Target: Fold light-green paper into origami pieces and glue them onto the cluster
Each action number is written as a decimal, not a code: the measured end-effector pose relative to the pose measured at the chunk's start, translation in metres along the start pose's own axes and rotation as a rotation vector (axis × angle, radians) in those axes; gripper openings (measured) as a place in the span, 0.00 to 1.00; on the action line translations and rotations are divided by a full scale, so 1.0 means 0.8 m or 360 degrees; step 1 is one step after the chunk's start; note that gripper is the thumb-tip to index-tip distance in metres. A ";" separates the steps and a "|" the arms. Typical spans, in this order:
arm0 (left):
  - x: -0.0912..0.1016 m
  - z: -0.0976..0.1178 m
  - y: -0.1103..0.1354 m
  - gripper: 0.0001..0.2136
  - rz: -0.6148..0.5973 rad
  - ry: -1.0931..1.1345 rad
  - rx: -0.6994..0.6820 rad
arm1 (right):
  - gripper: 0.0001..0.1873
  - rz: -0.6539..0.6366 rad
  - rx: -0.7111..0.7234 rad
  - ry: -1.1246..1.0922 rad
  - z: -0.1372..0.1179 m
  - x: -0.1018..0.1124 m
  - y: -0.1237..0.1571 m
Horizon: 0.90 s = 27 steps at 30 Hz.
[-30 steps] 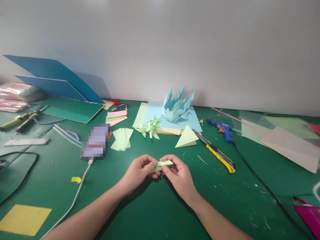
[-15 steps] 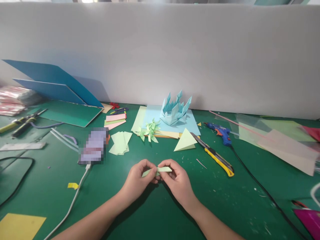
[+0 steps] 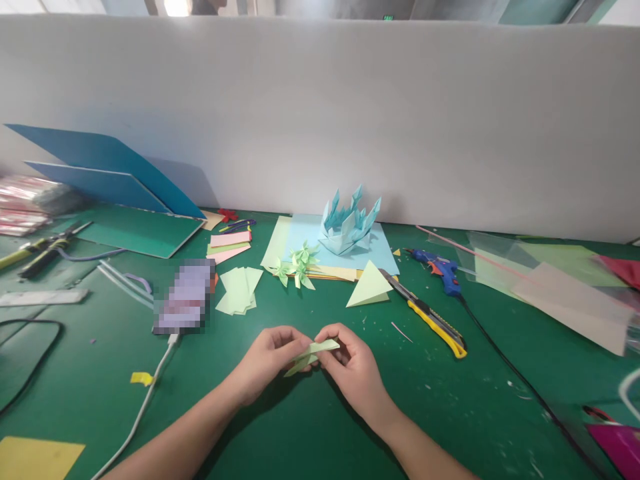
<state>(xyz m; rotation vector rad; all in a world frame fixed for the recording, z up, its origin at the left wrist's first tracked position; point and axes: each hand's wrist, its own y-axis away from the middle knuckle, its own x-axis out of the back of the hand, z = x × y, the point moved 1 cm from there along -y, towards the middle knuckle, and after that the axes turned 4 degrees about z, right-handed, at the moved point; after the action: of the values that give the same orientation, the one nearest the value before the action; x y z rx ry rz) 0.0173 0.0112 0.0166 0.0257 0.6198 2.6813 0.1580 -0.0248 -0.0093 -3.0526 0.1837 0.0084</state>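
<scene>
Between my two hands, low over the table, is a narrow folded piece of light green paper (image 3: 303,363). My left hand (image 3: 273,357) pinches it from the left with thumb and fingers. From the right, my right hand (image 3: 350,357) grips its other end, fingers curled behind. Part of the paper is hidden by the fingers. Just beyond lie small green paper flowers (image 3: 300,263), a stack of light green paper slips (image 3: 241,291) and a folded pale green paper triangle (image 3: 369,287).
A light blue folded-paper piece (image 3: 345,230) with upright points stands on paper sheets at the back. To the right lie a yellow utility knife (image 3: 437,325) and a blue glue gun (image 3: 440,267) with its black cord. A phone (image 3: 186,293) with a white cable (image 3: 150,393) lies left.
My left fingers have shifted on the folded green paper, and more of its lower left end shows, tilted downward. The whole view has shifted slightly.
</scene>
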 end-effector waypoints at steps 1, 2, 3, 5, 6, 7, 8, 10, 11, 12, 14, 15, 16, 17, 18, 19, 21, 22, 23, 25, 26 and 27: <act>0.000 0.000 0.000 0.17 -0.0003 -0.0013 0.0004 | 0.05 -0.0006 -0.0011 -0.0008 0.000 0.000 0.000; 0.000 0.000 0.000 0.17 0.0012 -0.0038 -0.0001 | 0.05 -0.0010 -0.0016 -0.0012 -0.001 0.000 0.000; 0.000 -0.001 0.000 0.17 0.0040 -0.0073 -0.0014 | 0.05 -0.0010 -0.0015 -0.0011 0.000 0.000 0.000; -0.001 -0.004 -0.001 0.17 0.0098 -0.0143 -0.0052 | 0.04 0.0003 0.0001 0.0010 0.000 -0.001 0.001; -0.002 -0.005 -0.002 0.17 0.0114 -0.0158 -0.0068 | 0.04 0.0010 0.0010 0.0026 0.001 -0.001 0.001; -0.003 -0.006 -0.002 0.17 0.0116 -0.0154 -0.0079 | 0.04 0.0016 0.0020 0.0042 0.002 0.000 0.001; -0.004 -0.007 -0.003 0.17 0.0117 -0.0140 -0.0090 | 0.04 0.0019 0.0028 0.0054 0.002 0.000 0.001; -0.005 -0.008 -0.003 0.18 0.0130 -0.0108 -0.0107 | 0.04 0.0010 0.0041 0.0064 0.003 0.000 0.002; -0.006 -0.009 -0.004 0.18 0.0144 -0.0097 -0.0112 | 0.04 0.0004 0.0045 0.0064 0.003 0.000 0.002; -0.007 -0.010 -0.004 0.18 0.0159 -0.0091 -0.0118 | 0.05 0.0001 0.0045 0.0063 0.004 0.000 0.002; -0.008 -0.013 -0.005 0.18 0.0182 -0.0093 -0.0129 | 0.05 -0.0001 0.0036 0.0056 0.004 0.000 0.002; -0.008 -0.015 -0.005 0.18 0.0194 -0.0101 -0.0143 | 0.05 0.0000 0.0032 0.0053 0.005 0.000 0.002; -0.008 -0.017 -0.005 0.17 0.0205 -0.0109 -0.0161 | 0.05 0.0005 0.0031 0.0052 0.005 0.000 0.002; -0.008 -0.019 -0.006 0.17 0.0215 -0.0115 -0.0185 | 0.05 0.0009 0.0029 0.0052 0.006 0.000 0.002; -0.008 -0.021 -0.006 0.16 0.0225 -0.0121 -0.0208 | 0.05 0.0014 0.0025 0.0051 0.006 0.000 0.002; -0.008 -0.021 -0.006 0.16 0.0224 -0.0116 -0.0221 | 0.05 0.0020 0.0022 0.0048 0.007 0.000 0.002; -0.009 -0.021 -0.005 0.15 0.0228 -0.0120 -0.0229 | 0.05 0.0032 0.0010 0.0032 0.007 0.000 0.002; -0.009 -0.019 -0.004 0.15 0.0226 -0.0111 -0.0215 | 0.05 0.0039 0.0002 0.0020 0.007 0.000 0.002; -0.009 -0.017 -0.004 0.15 0.0226 -0.0096 -0.0196 | 0.06 0.0043 -0.0002 0.0009 0.006 0.000 0.002; -0.010 -0.013 -0.002 0.15 0.0207 -0.0066 -0.0161 | 0.06 0.0048 0.0003 0.0008 0.005 0.000 0.002; -0.011 -0.012 -0.002 0.15 0.0195 -0.0047 -0.0146 | 0.06 0.0052 0.0009 0.0020 0.004 0.001 0.002; -0.011 -0.010 -0.001 0.15 0.0185 -0.0026 -0.0136 | 0.06 0.0056 0.0017 0.0035 0.003 0.001 0.002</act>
<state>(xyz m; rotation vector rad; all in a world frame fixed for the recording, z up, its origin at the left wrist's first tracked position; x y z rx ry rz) 0.0251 0.0050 0.0094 0.0621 0.5130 2.8145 0.1588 -0.0260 -0.0121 -3.0393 0.2384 -0.0243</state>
